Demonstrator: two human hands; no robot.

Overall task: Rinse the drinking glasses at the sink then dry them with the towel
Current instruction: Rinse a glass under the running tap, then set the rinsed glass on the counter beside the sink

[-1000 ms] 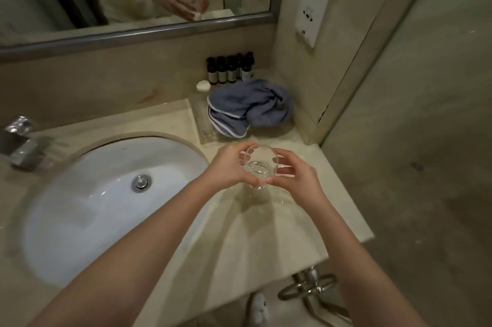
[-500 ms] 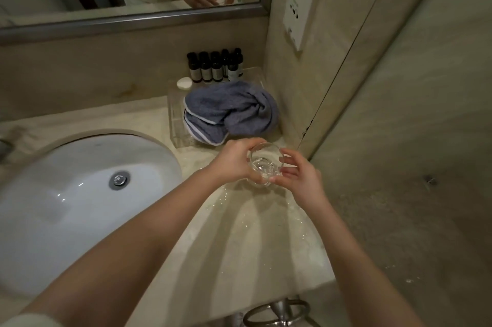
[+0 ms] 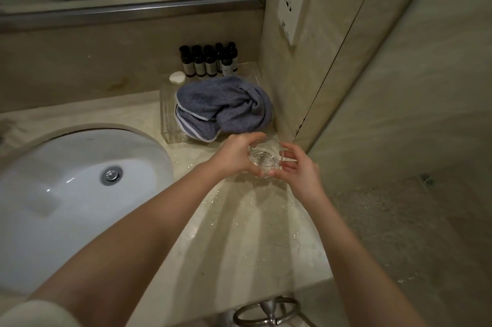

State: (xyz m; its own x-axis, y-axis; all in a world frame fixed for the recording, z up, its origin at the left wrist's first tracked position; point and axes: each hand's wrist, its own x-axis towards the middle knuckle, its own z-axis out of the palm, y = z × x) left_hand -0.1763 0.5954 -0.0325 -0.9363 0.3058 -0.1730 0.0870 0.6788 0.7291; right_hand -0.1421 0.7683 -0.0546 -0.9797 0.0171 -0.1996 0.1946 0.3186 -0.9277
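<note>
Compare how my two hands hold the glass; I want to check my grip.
The left hand wraps round the glass from the sink side, thumb curled over the far rim; the right hand touches it only with fingertips. The left hand covers much of the wall; the right leaves its palm off it. Both hold the glass above the wet counter, in front of the towel.
</note>
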